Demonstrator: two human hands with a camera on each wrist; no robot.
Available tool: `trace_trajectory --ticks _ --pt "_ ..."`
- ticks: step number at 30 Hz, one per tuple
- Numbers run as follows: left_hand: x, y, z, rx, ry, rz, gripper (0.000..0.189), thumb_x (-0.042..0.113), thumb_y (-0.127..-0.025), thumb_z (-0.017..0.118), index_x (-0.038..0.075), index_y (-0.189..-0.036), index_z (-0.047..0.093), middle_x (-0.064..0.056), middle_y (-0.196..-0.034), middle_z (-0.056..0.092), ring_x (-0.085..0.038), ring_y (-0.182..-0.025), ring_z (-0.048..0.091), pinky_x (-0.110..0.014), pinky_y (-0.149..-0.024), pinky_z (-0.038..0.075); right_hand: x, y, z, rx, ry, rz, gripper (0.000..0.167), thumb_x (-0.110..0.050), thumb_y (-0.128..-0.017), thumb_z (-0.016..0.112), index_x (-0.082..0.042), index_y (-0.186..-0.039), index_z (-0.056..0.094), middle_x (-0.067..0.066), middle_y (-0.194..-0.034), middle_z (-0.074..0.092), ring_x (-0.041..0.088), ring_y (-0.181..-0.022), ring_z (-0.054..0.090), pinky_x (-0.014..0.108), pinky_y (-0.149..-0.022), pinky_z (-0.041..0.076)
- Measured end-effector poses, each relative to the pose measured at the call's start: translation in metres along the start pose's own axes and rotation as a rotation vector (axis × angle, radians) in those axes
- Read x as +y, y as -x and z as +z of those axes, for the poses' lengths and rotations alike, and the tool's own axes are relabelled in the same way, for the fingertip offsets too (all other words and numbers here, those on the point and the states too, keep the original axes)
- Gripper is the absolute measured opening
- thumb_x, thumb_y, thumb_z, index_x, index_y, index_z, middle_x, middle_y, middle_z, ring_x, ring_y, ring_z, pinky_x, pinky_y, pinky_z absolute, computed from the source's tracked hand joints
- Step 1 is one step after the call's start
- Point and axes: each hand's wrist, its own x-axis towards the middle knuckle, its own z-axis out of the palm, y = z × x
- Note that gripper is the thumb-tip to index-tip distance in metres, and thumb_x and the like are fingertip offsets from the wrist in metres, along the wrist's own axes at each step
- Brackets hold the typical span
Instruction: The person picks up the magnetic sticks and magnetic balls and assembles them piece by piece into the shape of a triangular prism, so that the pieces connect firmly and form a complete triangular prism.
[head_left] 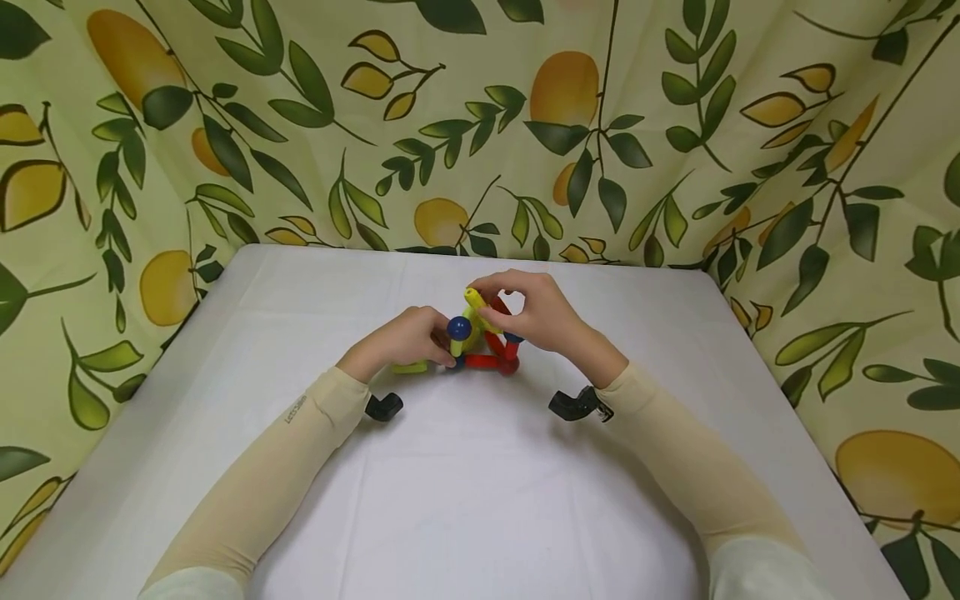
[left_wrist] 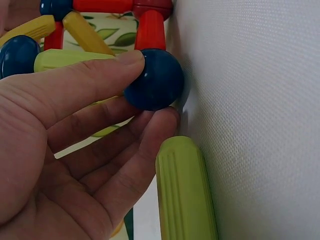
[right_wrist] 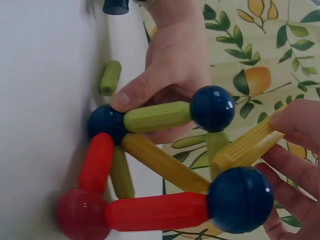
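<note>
A building frame of coloured rods and balls stands on the table. My left hand [head_left: 411, 335] pinches its low blue ball [left_wrist: 154, 79] between thumb and fingers. From that ball a light green rod [right_wrist: 157, 116] runs up to an upper blue ball [right_wrist: 212, 108], and a red rod [right_wrist: 96, 162] leads to a red ball [right_wrist: 82, 215]. My right hand [head_left: 542, 310] pinches a yellow rod [right_wrist: 252, 141], tilted, by one end. Its other end lies close to another blue ball [right_wrist: 241, 200]; contact cannot be told. A loose green rod [left_wrist: 185, 190] lies beside my left hand.
White cloth covers the table [head_left: 465, 500]. Behind it hangs a curtain [head_left: 480, 125] with a leaf and fruit print. Black curved pieces [head_left: 385, 407] show at both wrists, one by the left and one [head_left: 573, 404] by the right.
</note>
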Motion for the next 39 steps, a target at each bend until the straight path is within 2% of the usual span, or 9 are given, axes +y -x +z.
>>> trace_trajectory --ticks 6,10,12,17,21,30,39 --pt "0.000 -0.002 0.000 -0.004 -0.005 -0.008 0.024 0.009 -0.088 0.091 0.005 -0.109 0.081 -0.001 -0.094 0.078 -0.019 -0.090 0.073 -0.040 -0.094 0.057 0.003 0.007 0.005 -0.006 0.026 0.014 0.022 -0.013 -0.096 0.083 -0.008 -0.118 0.081 0.002 -0.108 0.077 0.021 -0.097 0.065 0.049 -0.087 0.056" --pt "-0.002 -0.003 0.001 -0.003 -0.005 -0.013 0.024 0.009 -0.088 0.092 0.005 -0.109 0.081 -0.001 -0.094 0.078 -0.019 -0.090 0.073 -0.040 -0.093 0.058 0.004 0.010 0.007 -0.031 0.053 0.028 0.019 -0.014 -0.096 0.085 -0.008 -0.114 0.082 0.004 -0.106 0.074 0.022 -0.094 0.061 0.046 -0.081 0.055" --pt "-0.003 -0.003 0.001 -0.003 -0.006 -0.012 0.025 0.009 -0.088 0.092 0.005 -0.109 0.081 -0.001 -0.094 0.077 -0.019 -0.089 0.072 -0.040 -0.092 0.058 0.004 0.011 0.008 -0.038 0.067 0.048 0.019 -0.015 -0.095 0.086 -0.008 -0.112 0.083 0.004 -0.107 0.071 0.022 -0.100 0.059 0.045 -0.079 0.053" --pt "-0.003 -0.003 0.001 -0.005 -0.005 0.000 0.024 0.009 -0.088 0.091 0.004 -0.109 0.081 -0.001 -0.094 0.078 -0.019 -0.089 0.073 -0.039 -0.090 0.058 0.005 0.016 0.009 -0.046 0.138 0.084 0.020 -0.020 -0.092 0.090 -0.012 -0.109 0.086 0.008 -0.118 0.063 0.025 -0.124 0.048 0.051 -0.094 0.044" --pt "-0.002 -0.003 0.000 -0.006 -0.003 -0.001 0.024 0.008 -0.088 0.091 0.003 -0.110 0.081 -0.001 -0.094 0.078 -0.019 -0.089 0.073 -0.039 -0.090 0.059 0.008 0.017 0.011 -0.072 0.191 0.063 0.020 -0.023 -0.092 0.089 -0.014 -0.109 0.087 0.006 -0.115 0.069 0.028 -0.135 0.042 0.060 -0.107 0.035" --pt "0.000 -0.002 0.000 -0.016 0.015 -0.005 0.028 0.007 -0.089 0.090 0.002 -0.114 0.080 -0.002 -0.097 0.078 -0.018 -0.090 0.073 -0.038 -0.091 0.059 0.010 0.020 0.011 -0.114 0.260 -0.027 0.018 -0.021 -0.092 0.087 -0.015 -0.109 0.087 -0.007 -0.098 0.075 0.027 -0.138 0.042 0.060 -0.113 0.028" --pt "-0.001 -0.001 -0.001 -0.010 0.014 -0.008 0.026 0.009 -0.089 0.091 0.000 -0.110 0.080 -0.003 -0.094 0.078 -0.019 -0.088 0.073 -0.038 -0.089 0.059 0.009 0.015 0.015 -0.176 0.355 -0.092 0.020 -0.023 -0.091 0.086 -0.015 -0.110 0.086 -0.007 -0.096 0.079 0.028 -0.137 0.044 0.065 -0.118 0.021"
